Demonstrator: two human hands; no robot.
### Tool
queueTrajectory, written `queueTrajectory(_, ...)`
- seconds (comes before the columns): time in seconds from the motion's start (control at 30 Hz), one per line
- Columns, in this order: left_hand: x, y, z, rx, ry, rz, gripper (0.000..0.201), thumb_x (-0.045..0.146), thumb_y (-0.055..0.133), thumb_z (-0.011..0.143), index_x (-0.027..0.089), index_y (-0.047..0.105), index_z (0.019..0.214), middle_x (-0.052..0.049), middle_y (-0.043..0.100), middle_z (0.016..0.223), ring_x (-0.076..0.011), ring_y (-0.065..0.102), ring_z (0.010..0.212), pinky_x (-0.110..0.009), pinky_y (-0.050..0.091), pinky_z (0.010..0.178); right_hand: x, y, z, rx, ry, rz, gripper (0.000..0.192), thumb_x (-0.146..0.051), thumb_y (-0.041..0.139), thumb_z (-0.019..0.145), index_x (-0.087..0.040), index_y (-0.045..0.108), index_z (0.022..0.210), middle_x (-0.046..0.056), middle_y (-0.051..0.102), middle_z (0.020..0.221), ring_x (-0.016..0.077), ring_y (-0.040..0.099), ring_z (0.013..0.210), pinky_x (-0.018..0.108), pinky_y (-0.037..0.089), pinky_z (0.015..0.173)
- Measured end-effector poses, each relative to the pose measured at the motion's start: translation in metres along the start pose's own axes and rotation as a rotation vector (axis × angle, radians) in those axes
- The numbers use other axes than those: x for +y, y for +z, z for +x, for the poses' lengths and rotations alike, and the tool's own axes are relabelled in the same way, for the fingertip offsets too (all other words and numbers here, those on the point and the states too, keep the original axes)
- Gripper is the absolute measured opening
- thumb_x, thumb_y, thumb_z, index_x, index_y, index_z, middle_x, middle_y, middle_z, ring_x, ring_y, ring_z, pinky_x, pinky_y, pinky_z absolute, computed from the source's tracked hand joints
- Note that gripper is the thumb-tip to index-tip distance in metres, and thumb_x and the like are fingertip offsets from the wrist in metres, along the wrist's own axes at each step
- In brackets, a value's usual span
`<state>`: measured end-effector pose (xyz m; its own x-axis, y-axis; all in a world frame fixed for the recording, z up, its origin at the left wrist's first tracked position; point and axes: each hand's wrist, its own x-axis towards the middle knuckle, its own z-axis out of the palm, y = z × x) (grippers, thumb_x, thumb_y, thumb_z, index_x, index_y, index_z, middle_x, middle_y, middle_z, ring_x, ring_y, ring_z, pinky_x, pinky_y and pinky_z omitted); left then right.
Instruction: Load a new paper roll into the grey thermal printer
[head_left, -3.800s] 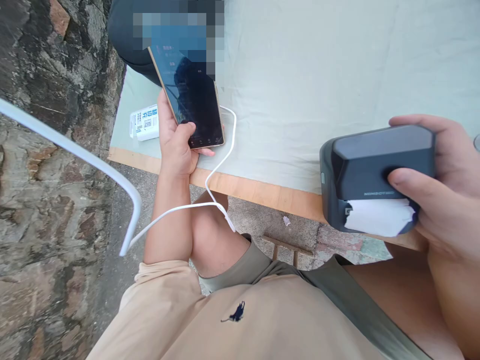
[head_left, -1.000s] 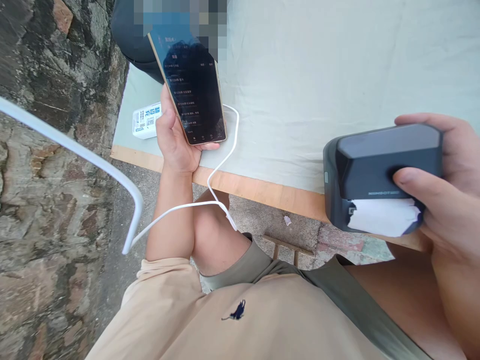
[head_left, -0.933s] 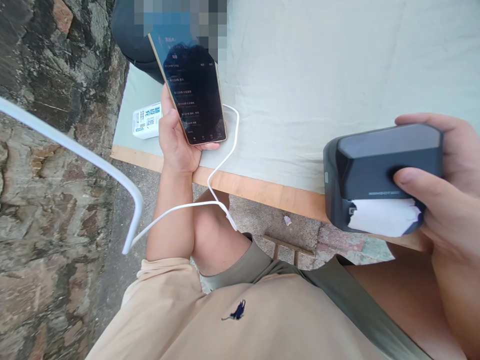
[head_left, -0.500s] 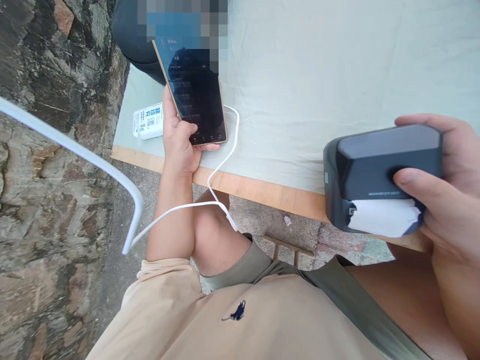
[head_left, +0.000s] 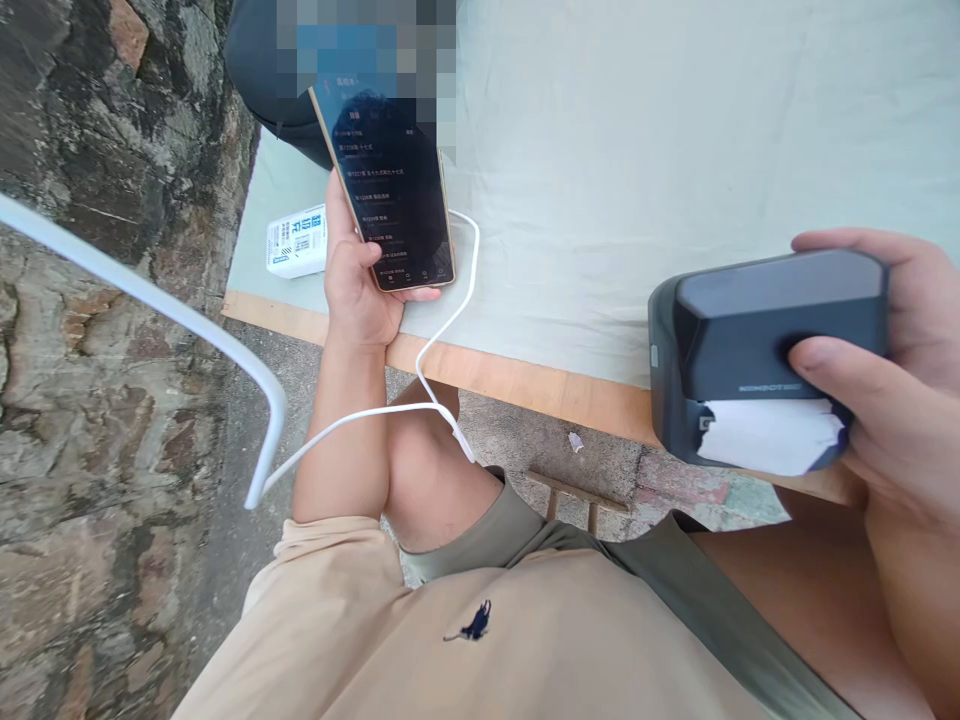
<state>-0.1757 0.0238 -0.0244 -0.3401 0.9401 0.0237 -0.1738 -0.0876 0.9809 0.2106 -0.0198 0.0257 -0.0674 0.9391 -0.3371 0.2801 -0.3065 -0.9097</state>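
Upper centre of the frame: the left hand (head_left: pixel 358 290) grips a dark-screened, gold-edged smartphone (head_left: pixel 390 190), thumb on its lower screen. A white charging cable (head_left: pixel 442 330) loops from below the phone over the edge of the pale green cloth-covered tabletop (head_left: pixel 637 150). Right edge: the right hand (head_left: pixel 892 400) clasps a dark grey, rounded box-shaped printer (head_left: pixel 750 350) with white paper (head_left: pixel 765 435) at its slot. A small white carton (head_left: pixel 294 240) lies left of the phone.

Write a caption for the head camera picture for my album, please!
Left hand holds a phone over the table; right hand grips a small dark printer.
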Motion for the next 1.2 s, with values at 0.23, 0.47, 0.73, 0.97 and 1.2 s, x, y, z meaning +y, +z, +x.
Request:
queueTrajectory(0.23,-0.009,-0.008,0.004,-0.007,0.024,0.077,0.101,0.026,0.064,0.064,0.050,0.043,0.159,-0.002,0.071,0.122,-0.0226,0.070,0.074,-0.028,0.045,0.033,0.008,-0.005,0.004,-0.022,-0.008,0.010,0.078,-0.070,0.088,0.076,-0.051,0.058,0.146,0.006,0.064,0.119,0.0188,0.067,0.090,0.033,0.057,0.056)
queueTrajectory(0.47,-0.004,-0.007,-0.001,-0.027,0.034,0.123,0.087,0.033,0.066,0.072,0.046,0.045,0.156,-0.002,0.068,0.129,-0.0247,0.073,0.079,-0.032,0.050,0.038,-0.021,0.017,-0.018,0.094,-0.030,-0.039,0.059,-0.068,0.075,0.091,-0.051,0.064,0.146,0.007,0.060,0.124,0.0149,0.062,0.088,0.031,0.054,0.058)
queueTrajectory(0.73,-0.011,-0.015,0.002,-0.043,0.032,0.169,0.089,0.038,0.066,0.074,0.052,0.038,0.158,-0.002,0.064,0.135,-0.0288,0.073,0.092,-0.042,0.058,0.057,0.001,-0.002,0.002,0.028,0.028,-0.005,0.067,-0.067,0.084,0.082,-0.052,0.062,0.144,0.005,0.062,0.118,0.0155,0.065,0.089,0.030,0.054,0.058)
queueTrajectory(0.97,-0.008,-0.019,0.001,-0.081,0.010,0.191,0.111,0.025,0.060,0.058,0.053,0.030,0.162,0.001,0.065,0.139,-0.0276,0.074,0.091,-0.037,0.056,0.046,0.012,-0.008,0.006,-0.023,0.003,0.012,0.077,-0.065,0.089,0.076,-0.054,0.058,0.146,0.005,0.063,0.118,0.0177,0.067,0.089,0.032,0.057,0.058)
queueTrajectory(1.2,-0.008,-0.007,-0.001,0.001,0.035,0.146,0.092,0.040,0.066,0.068,0.052,0.036,0.154,-0.003,0.063,0.134,-0.0259,0.066,0.086,-0.031,0.046,0.045,-0.015,0.011,-0.012,0.072,-0.018,-0.036,0.063,-0.068,0.078,0.087,-0.050,0.063,0.145,0.007,0.061,0.119,0.0156,0.062,0.088,0.028,0.054,0.055)
